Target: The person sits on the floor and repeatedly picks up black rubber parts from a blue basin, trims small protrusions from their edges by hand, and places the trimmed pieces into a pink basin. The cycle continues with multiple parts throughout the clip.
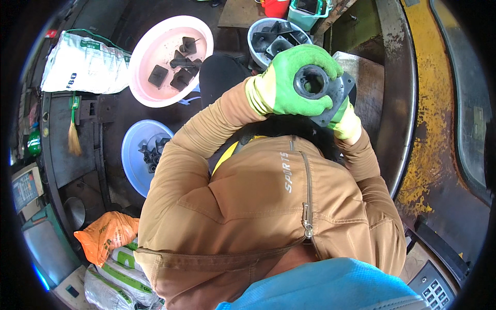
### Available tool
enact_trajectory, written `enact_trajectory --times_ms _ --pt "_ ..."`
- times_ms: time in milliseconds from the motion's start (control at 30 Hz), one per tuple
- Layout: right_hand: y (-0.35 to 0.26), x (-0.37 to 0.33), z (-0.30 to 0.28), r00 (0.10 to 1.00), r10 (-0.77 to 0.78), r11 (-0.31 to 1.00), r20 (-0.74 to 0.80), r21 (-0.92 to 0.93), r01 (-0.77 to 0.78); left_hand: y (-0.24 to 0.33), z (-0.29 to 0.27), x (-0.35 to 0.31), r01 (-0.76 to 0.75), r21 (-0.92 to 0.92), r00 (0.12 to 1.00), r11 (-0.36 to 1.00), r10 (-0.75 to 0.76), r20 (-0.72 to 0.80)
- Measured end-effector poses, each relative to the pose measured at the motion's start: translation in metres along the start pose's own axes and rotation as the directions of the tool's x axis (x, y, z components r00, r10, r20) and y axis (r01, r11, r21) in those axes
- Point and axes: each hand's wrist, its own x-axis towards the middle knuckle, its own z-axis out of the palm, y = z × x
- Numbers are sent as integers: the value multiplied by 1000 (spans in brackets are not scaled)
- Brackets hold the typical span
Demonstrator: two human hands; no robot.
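Both my hands wear green work gloves and hold one black flanged pipe fitting [338,96], up in front of my chest. It has a round, hollow collar and a square plate with corner holes. My left hand [290,77] wraps its fingers round the collar, whose opening faces up. Under the plate's right side, my right hand [345,124] grips the fitting from below; most of its fingers are hidden by the plate. Just beyond the left hand stands a pale basin [252,40] heaped with similar black parts.
A pink basin [138,59] at far left holds several black square-plated parts. Nearer, a blue basin [130,157] contains small black pieces. A white sack [77,62] and an orange bag [106,232] lie left. Yellow, worn machinery [434,129] borders the right, beside a metal edge [411,103].
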Motion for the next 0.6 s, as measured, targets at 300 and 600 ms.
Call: enact_trajectory --times_ms 300,600 --pt "11 -15 -6 978 40 989 204 130 -67 -4 -7 -4 158 -212 958 964 -98 270" --pt "9 -1 19 971 11 995 -238 102 13 1 9 -4 74 7 986 997 -72 -150"
